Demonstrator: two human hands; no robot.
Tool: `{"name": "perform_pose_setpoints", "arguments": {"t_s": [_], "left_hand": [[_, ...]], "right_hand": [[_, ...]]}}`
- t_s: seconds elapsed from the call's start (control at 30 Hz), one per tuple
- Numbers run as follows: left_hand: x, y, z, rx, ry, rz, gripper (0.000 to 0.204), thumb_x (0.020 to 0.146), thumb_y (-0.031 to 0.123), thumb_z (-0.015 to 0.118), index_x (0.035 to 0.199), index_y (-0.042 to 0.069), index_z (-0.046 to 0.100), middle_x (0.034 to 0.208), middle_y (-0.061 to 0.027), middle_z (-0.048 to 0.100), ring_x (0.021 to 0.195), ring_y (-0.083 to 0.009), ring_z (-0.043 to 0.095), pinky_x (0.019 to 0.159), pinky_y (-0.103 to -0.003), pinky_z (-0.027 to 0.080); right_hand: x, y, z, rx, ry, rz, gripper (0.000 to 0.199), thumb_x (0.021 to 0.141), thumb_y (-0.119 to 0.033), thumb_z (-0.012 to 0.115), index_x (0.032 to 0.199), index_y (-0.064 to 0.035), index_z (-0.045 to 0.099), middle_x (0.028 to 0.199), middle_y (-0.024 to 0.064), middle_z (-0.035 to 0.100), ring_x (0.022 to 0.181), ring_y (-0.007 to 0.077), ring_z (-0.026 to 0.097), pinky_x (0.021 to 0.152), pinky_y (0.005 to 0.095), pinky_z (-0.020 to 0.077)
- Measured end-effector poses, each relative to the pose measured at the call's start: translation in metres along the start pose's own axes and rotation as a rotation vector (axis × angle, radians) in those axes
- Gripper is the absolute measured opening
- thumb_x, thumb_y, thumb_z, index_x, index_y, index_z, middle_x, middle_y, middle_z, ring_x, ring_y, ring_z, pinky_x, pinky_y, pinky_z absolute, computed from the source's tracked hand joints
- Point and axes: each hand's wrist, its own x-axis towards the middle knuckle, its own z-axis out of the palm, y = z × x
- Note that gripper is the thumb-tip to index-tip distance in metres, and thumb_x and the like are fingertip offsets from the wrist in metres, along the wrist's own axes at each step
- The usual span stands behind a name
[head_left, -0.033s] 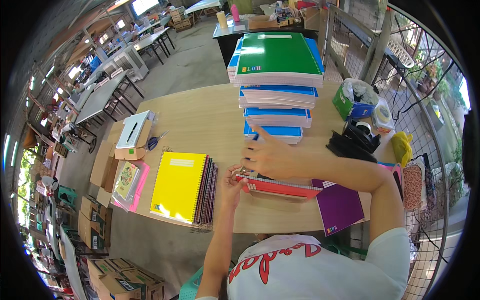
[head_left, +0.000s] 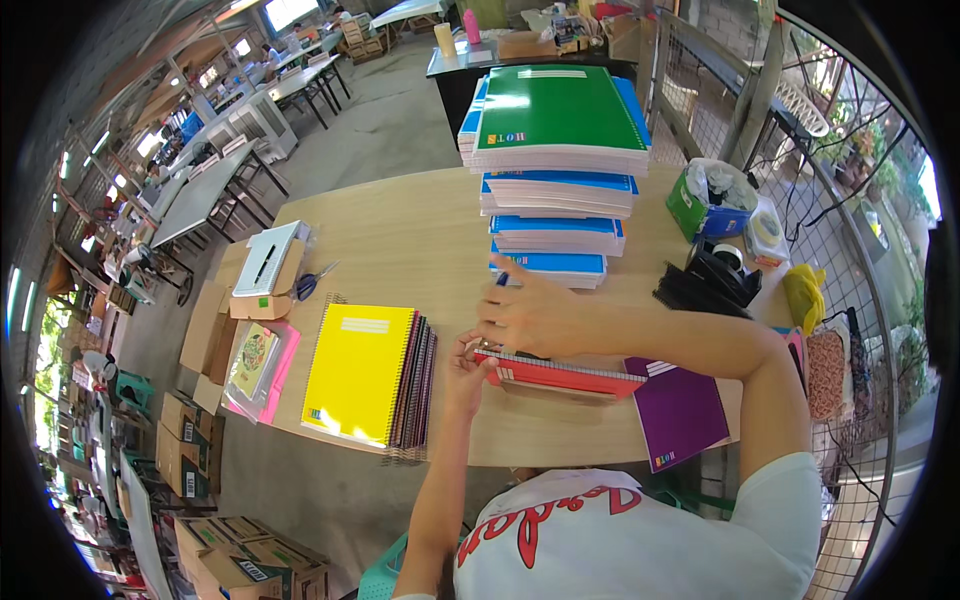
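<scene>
A red notebook [head_left: 570, 377] stands on its long edge on the table in front of me, its row of binding holes facing up. The fingers of my left hand [head_left: 468, 362] pinch its left corner. Just above that corner is my right hand [head_left: 525, 318], wrapped round a small tool with a dark blue handle [head_left: 502, 280]. The fist hides most of the tool, so its kind is unclear. To the right lies a purple notebook [head_left: 685, 415], partly behind the red one. Left of my hands is a stack of spiral notebooks with a yellow cover [head_left: 360, 370] on top.
Tall stacks of blue-covered books with a green notebook [head_left: 560, 110] on top stand behind my hands. Scissors [head_left: 310, 285] and a cardboard tray [head_left: 255, 305] lie at the left. A green and blue bin [head_left: 710, 205] and black pouches [head_left: 710, 285] sit at the right, beside a wire fence.
My right hand has shifted slightly left with the tool, and its raised finger has lowered a little. The left hand still pinches the red notebook's corner.
</scene>
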Motion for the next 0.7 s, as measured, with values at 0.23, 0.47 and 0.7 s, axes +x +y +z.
{"name": "perform_pose_setpoints", "arguments": {"t_s": [0.23, 0.47, 0.7], "left_hand": [[0.002, -0.006, -0.017, 0.099, 0.036, -0.069, 0.058, 0.076, -0.007, 0.077, 0.126, 0.004, 0.05, 0.119, -0.0109, 0.064, 0.107, -0.0174, 0.063, 0.093, -0.031, 0.052], [0.001, -0.001, -0.004, 0.057, 0.069, -0.033, 0.066, 0.075, -0.009, 0.077, 0.132, 0.003, 0.046, 0.1, -0.0079, 0.067, 0.094, -0.0134, 0.065, 0.085, -0.027, 0.053], [-0.001, 0.014, 0.015, 0.444, 0.111, 0.154, 0.069, 0.073, -0.002, 0.08, 0.133, 0.006, 0.047, 0.098, -0.004, 0.066, 0.095, -0.0155, 0.062, 0.085, -0.031, 0.05]], "right_hand": [[0.035, 0.004, 0.007, 0.015, -0.093, -0.348, 0.015, 0.077, -0.018, 0.067, 0.091, -0.0126, 0.071, 0.098, 0.0012, 0.061, 0.107, 0.0212, 0.058, 0.117, 0.0568, 0.0231], [-0.006, -0.018, 0.021, 0.407, -0.444, 0.293, 0.02, 0.085, -0.024, 0.068, 0.099, -0.01, 0.072, 0.1, 0.0093, 0.062, 0.105, 0.0285, 0.058, 0.098, 0.05, 0.0439], [-0.061, -0.012, 0.024, 0.387, 0.108, 0.69, 0.032, 0.091, -0.025, 0.064, 0.118, -0.0074, 0.062, 0.105, 0.0174, 0.06, 0.103, 0.0343, 0.058, 0.088, 0.0454, 0.0479]]}}
